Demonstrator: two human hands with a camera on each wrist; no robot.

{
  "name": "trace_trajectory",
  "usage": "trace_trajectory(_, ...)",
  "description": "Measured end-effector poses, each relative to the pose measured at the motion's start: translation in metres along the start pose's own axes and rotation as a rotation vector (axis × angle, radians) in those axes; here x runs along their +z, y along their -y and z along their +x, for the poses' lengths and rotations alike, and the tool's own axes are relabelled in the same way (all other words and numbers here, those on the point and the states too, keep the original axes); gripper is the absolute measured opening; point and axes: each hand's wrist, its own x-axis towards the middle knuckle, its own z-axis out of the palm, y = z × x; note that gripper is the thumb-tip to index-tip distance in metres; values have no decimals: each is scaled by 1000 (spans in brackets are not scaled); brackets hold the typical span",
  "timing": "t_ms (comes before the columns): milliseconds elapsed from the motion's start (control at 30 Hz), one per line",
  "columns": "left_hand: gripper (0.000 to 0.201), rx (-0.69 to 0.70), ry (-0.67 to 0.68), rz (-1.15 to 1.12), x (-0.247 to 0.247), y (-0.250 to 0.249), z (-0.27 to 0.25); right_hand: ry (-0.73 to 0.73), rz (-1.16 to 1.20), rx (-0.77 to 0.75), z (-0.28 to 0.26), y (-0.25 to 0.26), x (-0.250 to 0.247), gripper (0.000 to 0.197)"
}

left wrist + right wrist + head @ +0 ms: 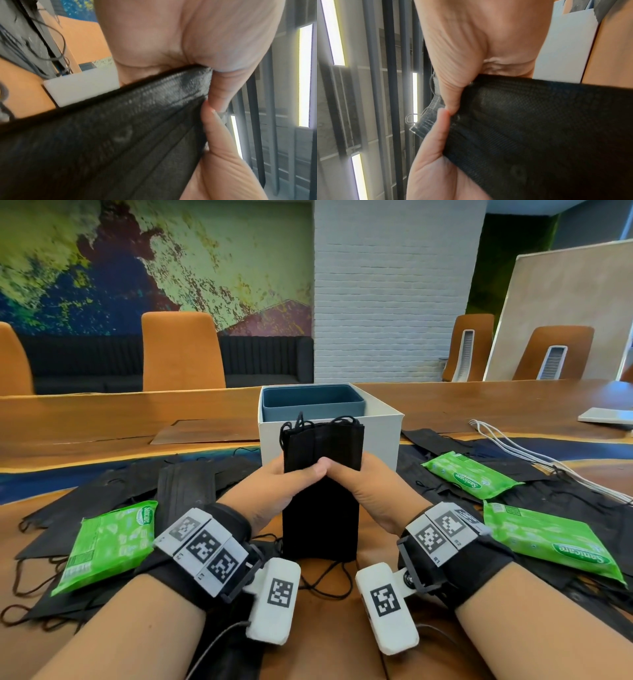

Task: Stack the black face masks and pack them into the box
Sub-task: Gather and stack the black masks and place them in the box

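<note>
- Two hands are closed round one stack of black face masks (322, 474): the left hand (274, 487) grips its left edge and the right hand (370, 487) its right edge, the thumbs meeting across the front.
- In both wrist views the stack's edges are seen pinched between thumb and curled fingers (221, 94), the dark woven fabric filling most of each picture.
- The stack is held upright above the wooden table (102, 419), just in front of the white box (380, 433), with its ear loops bunched at the top.
- A blue tray (311, 402) is seated inside the box; the box's near wall is partly hidden behind the held stack.
- Loose black masks (185, 487) are spread over the table to both sides of the hands.
- Three green wipe packs are laid on those masks: one at the left (109, 546) and two at the right (469, 474) (548, 539).
- White cords (534, 457) are trailed across the table at the far right.
- Orange chairs (181, 350) are ranged behind the table.
</note>
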Motion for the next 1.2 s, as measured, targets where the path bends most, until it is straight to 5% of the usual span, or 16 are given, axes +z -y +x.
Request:
trace_trajectory(167, 36, 51, -141, 29, -5, -1, 7, -55, 62, 6, 4, -2, -6, 36)
trace_trajectory(267, 47, 40, -110, 83, -10, 1, 8, -66, 94, -39, 3, 2, -6, 28)
trace_trajectory(367, 35, -2, -68, 82, -11, -2, 5, -77, 107, -103, 3, 10, -5, 31)
trace_trajectory(500, 21, 28, -69, -71, -10, -11, 3, -160, 169, -127, 4, 22, -5, 12)
trace_trajectory(633, 23, 131, -202, -268, -21, -28, 8, -231, 109, -79, 5, 33, -10, 22)
trace_trajectory(733, 22, 188, -318, -398, -33, -48, 12, -171, 183, 39, 5, 31, -12, 39)
trace_trajectory(967, 31, 170, -502, -537, -38, -73, 23, -39, 299, 80, 9, 37, 14, 20)
trace_trajectory(1200, 26, 141, -490, -568, -27, -75, 21, -269, 334, 24, 31, 69, 9, 9)
